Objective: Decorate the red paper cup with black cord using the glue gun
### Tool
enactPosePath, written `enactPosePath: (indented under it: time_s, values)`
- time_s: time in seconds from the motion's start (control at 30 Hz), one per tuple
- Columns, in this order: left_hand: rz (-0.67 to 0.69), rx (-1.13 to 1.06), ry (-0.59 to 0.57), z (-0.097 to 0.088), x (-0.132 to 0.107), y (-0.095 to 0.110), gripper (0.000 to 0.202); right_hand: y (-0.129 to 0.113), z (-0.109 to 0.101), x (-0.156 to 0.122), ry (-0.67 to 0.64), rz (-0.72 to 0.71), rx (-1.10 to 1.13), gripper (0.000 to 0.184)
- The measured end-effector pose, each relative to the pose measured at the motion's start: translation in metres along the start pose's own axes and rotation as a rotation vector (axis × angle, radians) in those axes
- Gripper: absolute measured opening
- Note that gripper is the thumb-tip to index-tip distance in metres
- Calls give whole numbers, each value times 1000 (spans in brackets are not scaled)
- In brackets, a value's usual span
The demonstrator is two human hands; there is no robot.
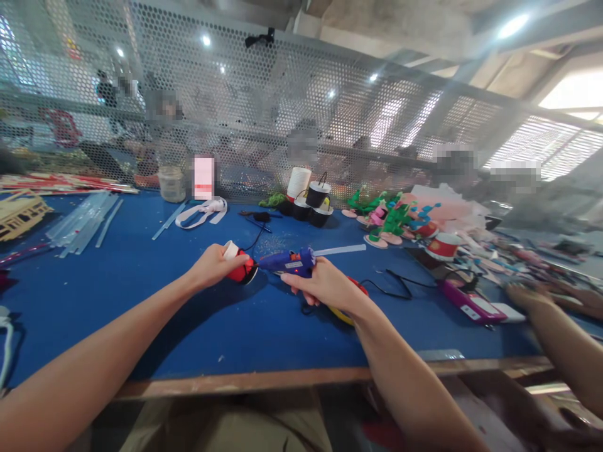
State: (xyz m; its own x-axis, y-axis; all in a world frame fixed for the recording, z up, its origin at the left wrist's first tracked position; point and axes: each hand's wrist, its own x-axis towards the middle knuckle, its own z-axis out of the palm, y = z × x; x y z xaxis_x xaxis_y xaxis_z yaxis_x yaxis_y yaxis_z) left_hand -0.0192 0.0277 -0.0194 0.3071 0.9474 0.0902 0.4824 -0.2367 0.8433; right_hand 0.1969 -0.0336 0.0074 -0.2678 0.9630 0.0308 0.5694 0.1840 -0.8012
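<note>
The right hand (325, 285) grasps a blue glue gun (292, 260), its palm and fingers hiding the handle. Left of the gun, the left hand (213, 263) grips a small red cup (242, 270) with a white end; the nozzle points at its dark rim, though whether they touch cannot be told. Under the right wrist, a yellow and red object (343, 316) is mostly covered. Beyond the gun on the blue counter (188, 345) stand black-and-white cups (319, 194); to its far left lie translucent sticks (82, 223). Right of it are green craft pieces (396, 216), a purple box (473, 301) and another person's arm (560, 339), cut off by the frame. The gun's pale label (294, 265) is too small to read.
</note>
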Motion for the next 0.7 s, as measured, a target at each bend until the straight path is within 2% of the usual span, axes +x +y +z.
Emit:
enactPosePath:
  time_s: [0.53,0.7]
  values:
    - [-39,-36,25,0,2,0,41,-2,5,-2,55,-9,-8,28]
    - [-95,-52,68,2,2,0,37,-3,8,-5,21,-30,-85,29]
